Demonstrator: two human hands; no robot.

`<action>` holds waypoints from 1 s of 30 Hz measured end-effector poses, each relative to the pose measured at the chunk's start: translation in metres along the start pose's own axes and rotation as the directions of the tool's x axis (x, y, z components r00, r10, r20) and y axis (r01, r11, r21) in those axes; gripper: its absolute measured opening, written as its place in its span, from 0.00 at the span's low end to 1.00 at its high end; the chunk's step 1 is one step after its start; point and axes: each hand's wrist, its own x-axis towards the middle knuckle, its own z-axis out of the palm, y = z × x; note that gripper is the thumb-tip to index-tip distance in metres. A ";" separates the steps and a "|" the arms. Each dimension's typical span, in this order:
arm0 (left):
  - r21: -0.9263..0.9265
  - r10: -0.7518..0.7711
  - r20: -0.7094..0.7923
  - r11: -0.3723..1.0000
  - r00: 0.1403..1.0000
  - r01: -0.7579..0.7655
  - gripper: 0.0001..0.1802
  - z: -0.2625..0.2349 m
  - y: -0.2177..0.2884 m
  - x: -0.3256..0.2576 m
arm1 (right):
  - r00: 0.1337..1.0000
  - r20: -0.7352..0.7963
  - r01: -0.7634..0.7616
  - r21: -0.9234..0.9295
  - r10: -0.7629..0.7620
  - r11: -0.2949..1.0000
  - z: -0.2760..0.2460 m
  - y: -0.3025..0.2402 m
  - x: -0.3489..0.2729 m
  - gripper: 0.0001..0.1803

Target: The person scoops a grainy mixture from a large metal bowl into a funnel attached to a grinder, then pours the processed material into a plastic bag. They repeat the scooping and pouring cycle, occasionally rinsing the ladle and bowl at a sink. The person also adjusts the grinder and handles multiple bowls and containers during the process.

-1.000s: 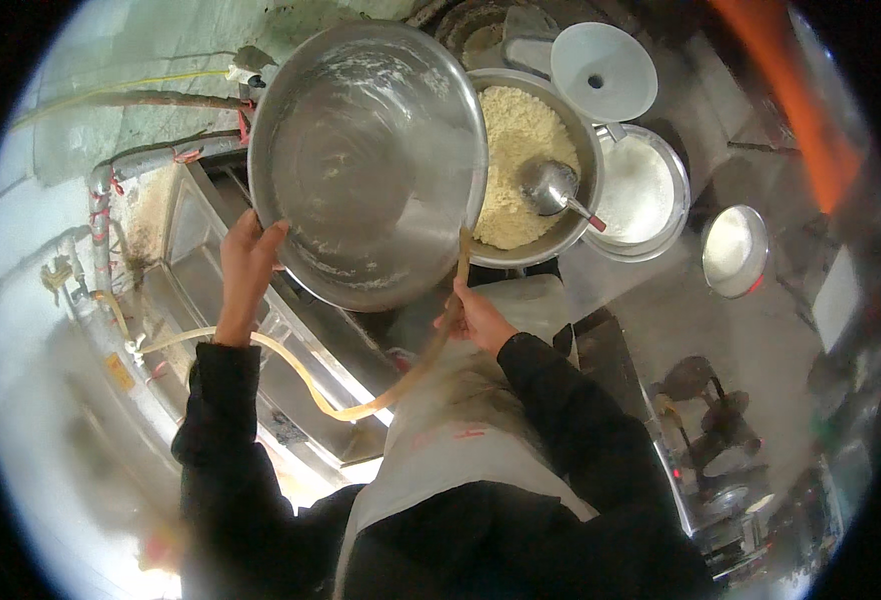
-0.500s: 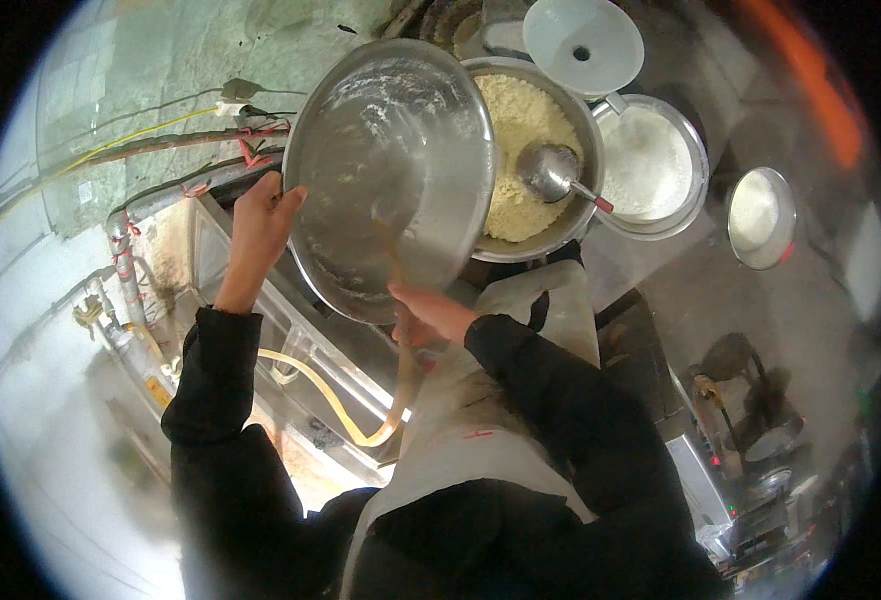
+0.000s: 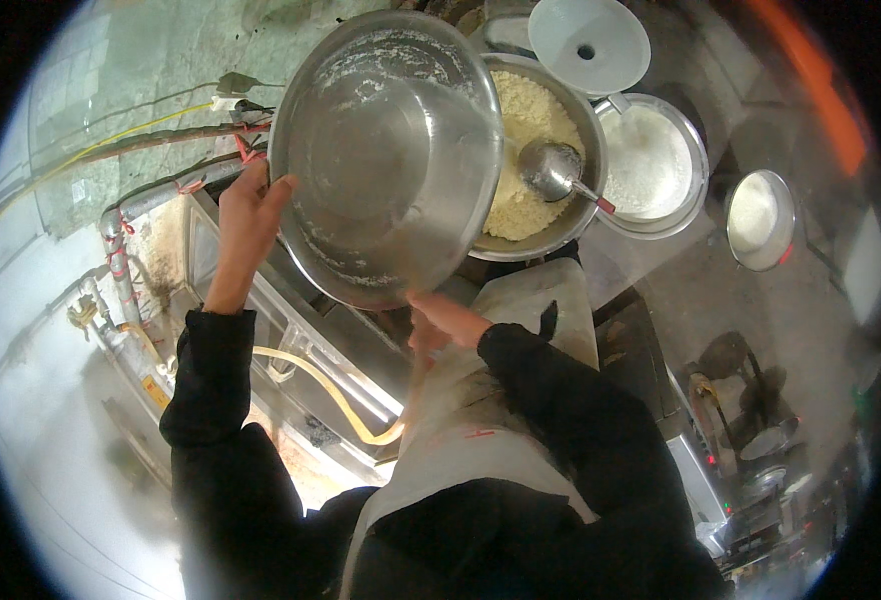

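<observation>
A large round metal basin [image 3: 386,170], streaked with white residue, is tilted so that its inside faces me. My left hand [image 3: 251,215] is closed on its left rim, thumb over the edge. At the bottom rim is my right hand [image 3: 443,322], its fingers curled around a blurred tan length that seems to run on into the yellow hose [image 3: 336,400]. The rim and the hand hide the hose's end. Just right of the basin, a metal bowl [image 3: 589,110] holds pale yellow crumbly meal, partly covered by the basin. A metal ladle [image 3: 551,170] with a red-tipped handle rests in it.
Beyond the bowl stand a white funnel-like dish [image 3: 591,40] with a central hole, a metal pot of white powder [image 3: 651,165] and a smaller metal bowl [image 3: 761,220]. Pipes [image 3: 151,205] and a metal-edged counter [image 3: 311,320] lie on the left. Dark equipment [image 3: 651,370] is at the right.
The basin has shifted slightly up and left, showing more of its inside. My right hand has moved a little right and down; the tan length no longer shows inside the basin.
</observation>
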 end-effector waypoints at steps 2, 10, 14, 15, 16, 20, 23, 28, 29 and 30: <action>0.017 0.009 0.000 1.000 1.000 -0.009 0.17 -0.002 0.005 -0.002 | 0.998 -0.035 -0.048 0.067 0.051 0.997 -0.020 0.011 -0.008 0.24; 0.029 0.121 0.017 0.992 0.992 -0.122 0.11 -0.008 0.018 -0.003 | 0.970 -0.241 0.069 0.185 -0.022 0.980 -0.071 0.022 -0.022 0.28; 0.039 0.214 0.015 0.976 0.977 -0.215 0.11 -0.010 0.023 0.001 | 0.948 -0.314 0.070 0.078 -0.042 0.995 -0.077 0.024 -0.013 0.28; 0.020 0.279 0.003 0.960 0.960 -0.279 0.12 -0.010 0.025 0.003 | 0.942 -0.330 0.088 0.077 -0.058 0.993 -0.078 0.026 -0.010 0.29; 0.034 0.300 0.002 0.953 0.954 -0.300 0.14 -0.012 0.028 0.006 | 0.933 -0.356 0.087 0.088 -0.050 0.992 -0.078 0.028 -0.008 0.28; 0.113 0.094 0.198 0.987 0.976 -0.118 0.17 -0.028 0.044 0.032 | 0.930 -0.340 0.233 0.241 -0.142 0.942 -0.083 0.035 0.000 0.24; 0.053 -0.058 0.298 0.998 0.953 0.044 0.18 -0.034 0.048 0.046 | 0.963 -0.227 0.227 0.388 -0.146 0.893 -0.086 0.035 0.006 0.19; -0.094 0.073 0.072 0.993 0.995 -0.066 0.18 -0.001 0.036 0.015 | 0.984 -0.156 0.130 0.331 -0.081 0.935 -0.066 0.045 0.018 0.18; -0.156 0.126 0.023 0.980 0.992 -0.121 0.18 0.012 0.033 -0.002 | 0.988 -0.129 0.127 0.358 -0.086 0.925 -0.060 0.049 0.019 0.19; -0.199 0.094 -0.023 0.975 0.995 -0.097 0.18 0.020 0.032 -0.014 | 0.990 -0.106 0.125 0.384 -0.091 0.915 -0.057 0.052 0.021 0.19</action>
